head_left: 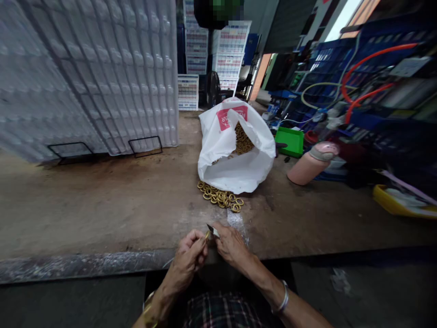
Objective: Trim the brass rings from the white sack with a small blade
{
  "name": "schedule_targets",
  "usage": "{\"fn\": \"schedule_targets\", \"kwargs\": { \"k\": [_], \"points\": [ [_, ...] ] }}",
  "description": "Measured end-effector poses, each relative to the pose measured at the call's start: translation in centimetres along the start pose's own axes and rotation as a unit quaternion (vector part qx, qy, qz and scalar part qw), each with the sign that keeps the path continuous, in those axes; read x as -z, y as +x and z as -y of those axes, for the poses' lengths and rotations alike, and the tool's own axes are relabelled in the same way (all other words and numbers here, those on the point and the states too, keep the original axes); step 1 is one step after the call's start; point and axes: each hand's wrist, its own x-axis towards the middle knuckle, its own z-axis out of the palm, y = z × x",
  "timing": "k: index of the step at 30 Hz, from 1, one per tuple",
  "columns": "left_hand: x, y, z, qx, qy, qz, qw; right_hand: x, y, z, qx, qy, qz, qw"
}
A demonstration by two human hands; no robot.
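Note:
My left hand (189,255) is pinched closed on a small gold ring (207,235) at the near edge of the workbench. Right beside it, my right hand (230,243) is closed around a small blade (212,230) whose tip touches the ring. Farther out on the bench lies a loose pile of gold rings (221,197). Behind the pile stands an open white plastic bag (235,150) with more rings inside.
The worn brown workbench (102,205) has a pale strip along its near edge. Tall wrapped stacks of clear bottles (88,73) stand at the back left. A pink flask (312,164), a green tray (291,141) and a yellow tray (399,202) lie to the right.

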Motion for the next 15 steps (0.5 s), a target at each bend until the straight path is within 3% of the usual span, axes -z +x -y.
{"fn": "schedule_targets", "kwargs": {
  "k": [3,9,15],
  "points": [
    [-0.1,-0.5,-0.5,0.020,-0.042,0.043,0.998,0.6,0.3,-1.5,-0.041,-0.025,-0.064,0.997],
    [-0.2,0.2,-0.3,0.042,-0.090,0.021,0.995,2.7,1.2,-5.9,-0.124,-0.027,-0.203,0.971],
    [-0.5,0.5,0.1,0.055,-0.147,-0.003,0.988,2.9,2.1,-7.3,-0.119,-0.082,-0.170,0.975]
  ]
}}
